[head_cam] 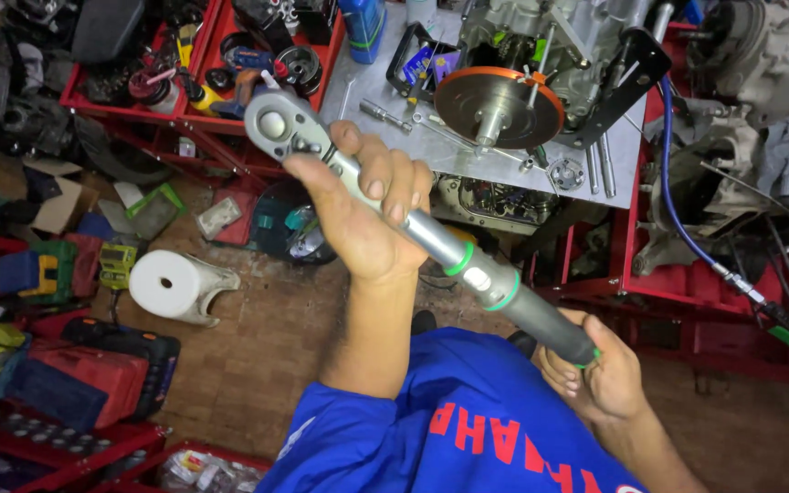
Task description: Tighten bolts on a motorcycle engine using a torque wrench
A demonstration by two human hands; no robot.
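1. Between our two hands, we are holding a long ratchet wrench (413,228) that is running on a slant from its round head at eleven o'clock down to its dark handle end at four o'clock.
2. We are wrapping our left hand (362,215) around the silver shaft just below the head; that grip is pressed together on the wrench, fingers curling over the top, which seems to be steadying the heavy front end.
3. We are cupping the handle's end in our right hand (595,370), its grip likewise closed on the wrench, fingers curling over the butt, probably so we can turn or brace it while the other hand is supporting the length.
4. Beyond the head, at twelve o'clock, we are looking at a grey desk (367,82) carrying an engine with an orange-rimmed disc (499,105), with a loose socket extension (385,114) lying near it, close enough to reach.
5. At ten o'clock, red trays (221,64) are holding mixed small parts and tools, too jumbled to tell apart.
6. At nine o'clock, a white paper roll (164,283) is lying on the brick floor (257,338) beside dark tool cases (120,361).
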